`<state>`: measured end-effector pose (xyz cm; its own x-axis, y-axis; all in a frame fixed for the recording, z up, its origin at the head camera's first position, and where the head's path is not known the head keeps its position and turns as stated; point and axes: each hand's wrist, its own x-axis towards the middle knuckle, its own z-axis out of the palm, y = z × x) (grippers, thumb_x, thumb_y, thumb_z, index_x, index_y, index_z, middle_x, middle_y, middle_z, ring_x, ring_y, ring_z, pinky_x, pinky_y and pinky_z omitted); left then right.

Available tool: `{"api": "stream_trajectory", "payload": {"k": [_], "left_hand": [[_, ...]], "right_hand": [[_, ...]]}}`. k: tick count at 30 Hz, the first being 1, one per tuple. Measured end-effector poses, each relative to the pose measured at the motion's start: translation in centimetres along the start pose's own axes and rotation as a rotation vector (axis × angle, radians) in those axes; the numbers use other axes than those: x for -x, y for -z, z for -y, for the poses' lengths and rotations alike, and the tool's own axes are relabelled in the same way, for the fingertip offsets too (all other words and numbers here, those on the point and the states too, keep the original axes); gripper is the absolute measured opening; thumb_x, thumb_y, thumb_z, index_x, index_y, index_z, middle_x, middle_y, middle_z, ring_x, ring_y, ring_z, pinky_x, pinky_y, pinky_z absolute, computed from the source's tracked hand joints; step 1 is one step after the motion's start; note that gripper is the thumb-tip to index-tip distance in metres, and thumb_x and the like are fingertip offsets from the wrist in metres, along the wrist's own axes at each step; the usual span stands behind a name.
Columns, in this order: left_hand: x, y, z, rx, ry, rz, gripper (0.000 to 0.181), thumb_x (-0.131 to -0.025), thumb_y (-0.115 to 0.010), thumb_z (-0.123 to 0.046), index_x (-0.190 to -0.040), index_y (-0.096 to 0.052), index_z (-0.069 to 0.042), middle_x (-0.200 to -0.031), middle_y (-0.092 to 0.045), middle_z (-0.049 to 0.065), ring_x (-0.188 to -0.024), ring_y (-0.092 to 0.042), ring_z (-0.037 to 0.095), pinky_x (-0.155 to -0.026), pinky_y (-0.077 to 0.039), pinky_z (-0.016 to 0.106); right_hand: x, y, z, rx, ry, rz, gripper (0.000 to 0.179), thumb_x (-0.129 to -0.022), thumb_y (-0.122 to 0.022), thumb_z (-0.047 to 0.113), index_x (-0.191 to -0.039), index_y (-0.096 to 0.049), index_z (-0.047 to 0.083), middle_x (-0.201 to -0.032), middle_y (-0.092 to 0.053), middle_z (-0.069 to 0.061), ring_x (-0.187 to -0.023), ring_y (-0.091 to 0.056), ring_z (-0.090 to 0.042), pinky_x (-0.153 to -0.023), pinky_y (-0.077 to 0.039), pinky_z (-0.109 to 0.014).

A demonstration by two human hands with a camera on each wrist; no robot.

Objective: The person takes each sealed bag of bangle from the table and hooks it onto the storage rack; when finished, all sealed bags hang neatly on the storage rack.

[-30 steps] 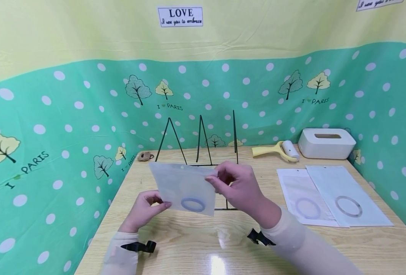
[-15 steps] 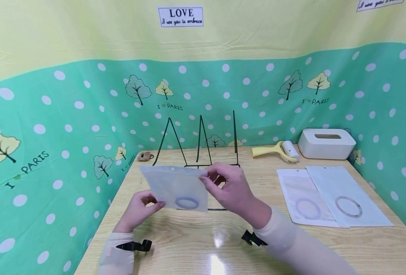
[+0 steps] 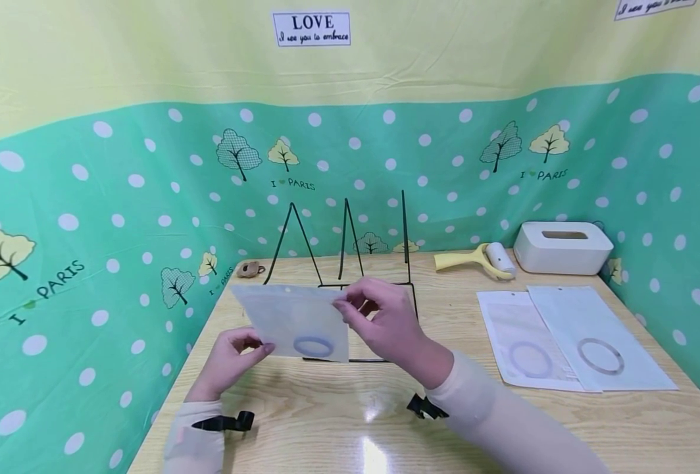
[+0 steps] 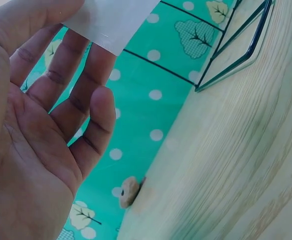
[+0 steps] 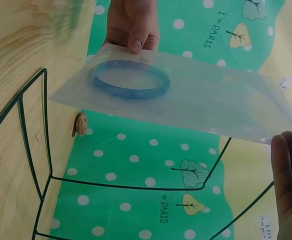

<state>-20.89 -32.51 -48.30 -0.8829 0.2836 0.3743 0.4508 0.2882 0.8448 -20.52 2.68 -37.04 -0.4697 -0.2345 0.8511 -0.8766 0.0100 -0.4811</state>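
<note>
A frosted, see-through plastic bag [image 3: 287, 316] with a small hang hole is held up in the air over the table. Inside its lower part lies a blue ring [image 5: 131, 94], like a bangle. At the lower left corner my left hand [image 3: 227, 362] pinches the bag between thumb and fingers. My right hand [image 3: 388, 326] pinches its upper right edge. In the left wrist view only a corner of the bag [image 4: 117, 25] shows. Behind the bag stands a dark wire rack [image 3: 278, 243] with peaked uprights; the bag and right hand partly hide it.
Two flat packets, a white one [image 3: 506, 316] and a light blue one [image 3: 581, 313], overlap on the right. Behind them are a yellow-handled lint roller [image 3: 462, 259] and a white tissue box [image 3: 563, 258]. A small brown object [image 3: 248, 269] sits at the back left.
Both hands have carried the bag a little to the left, keeping their pinch on it. The rack and packets stay in place.
</note>
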Motion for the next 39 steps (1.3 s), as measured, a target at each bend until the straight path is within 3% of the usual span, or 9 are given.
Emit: {"api": "stream_trajectory", "payload": {"k": [12, 28, 39], "left_hand": [[0.3, 0.9, 0.7, -0.032, 0.006, -0.009, 0.012, -0.094, -0.076, 0.002, -0.099, -0.077, -0.008, -0.091, -0.076, 0.008, -0.081, -0.070, 0.020, -0.071, -0.054, 0.034], [0.6, 1.8, 1.1, -0.055, 0.035, -0.027, 0.010, -0.095, -0.074, 0.001, -0.099, -0.076, -0.008, -0.094, -0.077, 0.008, -0.082, -0.069, 0.017, -0.070, -0.056, 0.030], [0.8, 2.1, 1.1, -0.043, 0.035, -0.002, 0.009, -0.095, -0.074, 0.002, -0.098, -0.075, -0.006, -0.094, -0.076, 0.010, -0.081, -0.068, 0.016, -0.068, -0.055, 0.030]], "right_hand": [[0.1, -1.0, -0.3, 0.008, -0.045, 0.017, 0.007, -0.093, -0.079, 0.003, -0.091, -0.076, 0.009, -0.078, -0.073, 0.000, -0.063, -0.067, -0.005, -0.056, -0.057, -0.023], [0.1, -2.4, -1.0, -0.042, -0.095, 0.009, 0.011, -0.092, -0.076, -0.003, -0.093, -0.078, 0.007, -0.077, -0.075, -0.004, -0.063, -0.069, -0.008, -0.055, -0.058, -0.025], [0.1, -2.8, -1.1, -0.031, -0.169, 0.016, 0.004, -0.097, -0.077, 0.009, -0.097, -0.081, 0.008, -0.077, -0.075, 0.002, -0.063, -0.069, -0.007, -0.052, -0.055, -0.025]]}}
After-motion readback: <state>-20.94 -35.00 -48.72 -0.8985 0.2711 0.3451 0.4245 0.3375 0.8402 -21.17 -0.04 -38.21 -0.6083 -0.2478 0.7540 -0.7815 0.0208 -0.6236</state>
